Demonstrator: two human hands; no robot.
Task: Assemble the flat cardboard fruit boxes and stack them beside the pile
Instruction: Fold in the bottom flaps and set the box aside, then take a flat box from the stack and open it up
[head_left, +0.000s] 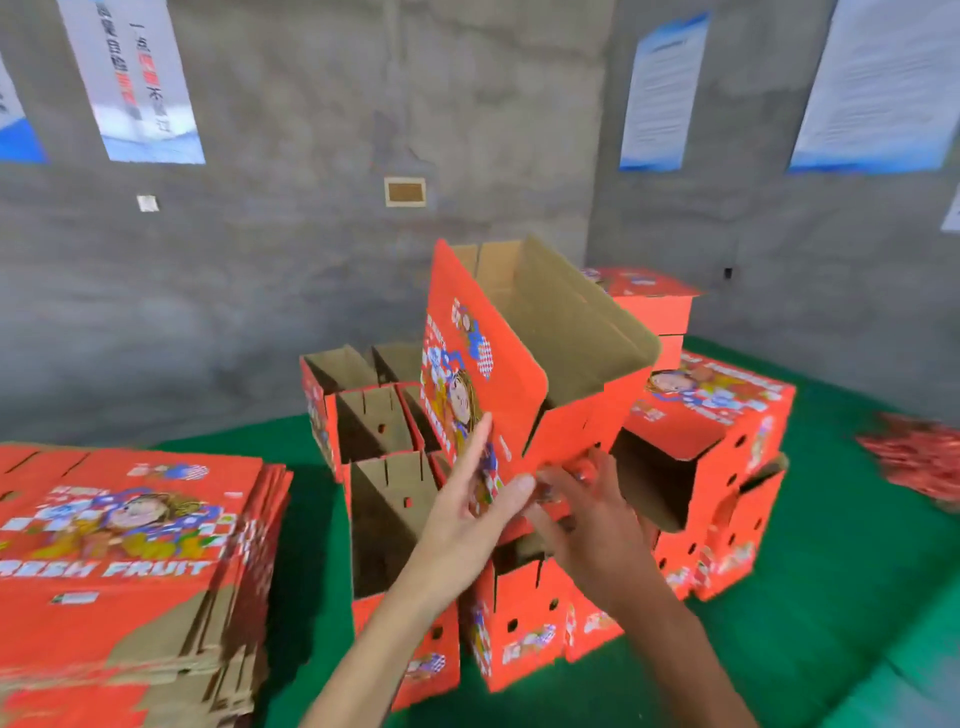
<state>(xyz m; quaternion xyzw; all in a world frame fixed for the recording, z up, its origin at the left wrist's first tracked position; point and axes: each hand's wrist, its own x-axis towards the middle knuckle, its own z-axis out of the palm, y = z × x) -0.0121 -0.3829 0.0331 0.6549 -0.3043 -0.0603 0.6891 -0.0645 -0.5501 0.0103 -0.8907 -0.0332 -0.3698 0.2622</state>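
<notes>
Held box: an opened red fruit box (524, 364) is tilted above the group of assembled boxes, its brown inside facing up and to the right, printed lid panel facing left
Left hand: the left hand (480, 499) lies against the printed panel near its lower edge, fingers straight and spread wide, thumb pointing right toward the other hand; it presses rather than curls round the card
Right hand: the right hand (587, 519) is at the lower corner of the held box, fingers bent onto the card edge; blur hides whether they pinch it or only push, so I cannot tell
Assembled boxes: open red boxes (384, 457) stand close together below and left of the held box, brown insides showing, more behind them
Closed stack: finished boxes (722, 457) sit piled to the right, with another stack (649, 301) behind near the wall
Flat pile: a stack of flat box blanks (135, 561) lies at the left, print side up, reading FRESH FRUIT
Floor: green mat (831, 623) under everything
Wall: grey concrete wall (311, 234) with several posters (135, 78)
</notes>
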